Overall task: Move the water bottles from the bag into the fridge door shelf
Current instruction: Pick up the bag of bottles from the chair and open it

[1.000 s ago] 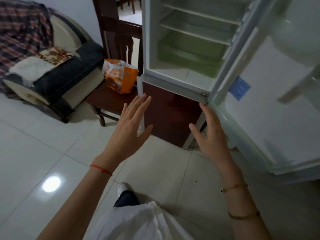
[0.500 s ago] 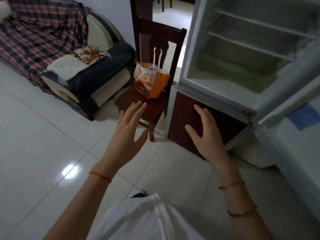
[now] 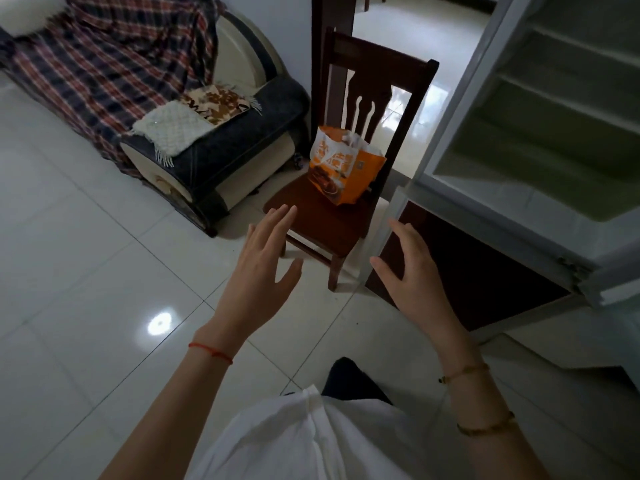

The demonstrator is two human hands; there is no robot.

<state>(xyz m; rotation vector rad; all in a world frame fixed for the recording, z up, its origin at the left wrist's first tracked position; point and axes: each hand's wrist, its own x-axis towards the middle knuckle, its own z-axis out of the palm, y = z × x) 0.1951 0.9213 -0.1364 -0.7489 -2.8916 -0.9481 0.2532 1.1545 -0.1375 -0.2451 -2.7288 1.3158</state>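
An orange and white plastic bag (image 3: 343, 169) stands on the seat of a dark wooden chair (image 3: 323, 220), leaning on the backrest. No bottles show; the bag's contents are hidden. My left hand (image 3: 265, 271) is held out empty with fingers spread, short of the chair's front edge. My right hand (image 3: 412, 271) is also empty and spread, in front of the fridge's dark lower door. The fridge (image 3: 540, 140) stands open at the right with bare shelves. Only a corner of its door (image 3: 602, 292) shows; the door shelf is out of frame.
A sofa (image 3: 194, 147) with a plaid blanket and small cloths stands left of the chair. White glossy floor tiles (image 3: 90, 271) lie between me and the chair. A doorway opens behind the chair. My white top and one dark trouser leg show at the bottom.
The view has swung left and closer: the chair and bag now sit centre, the fridge door has slid out at the right. Both hands stay open and have moved toward the chair.
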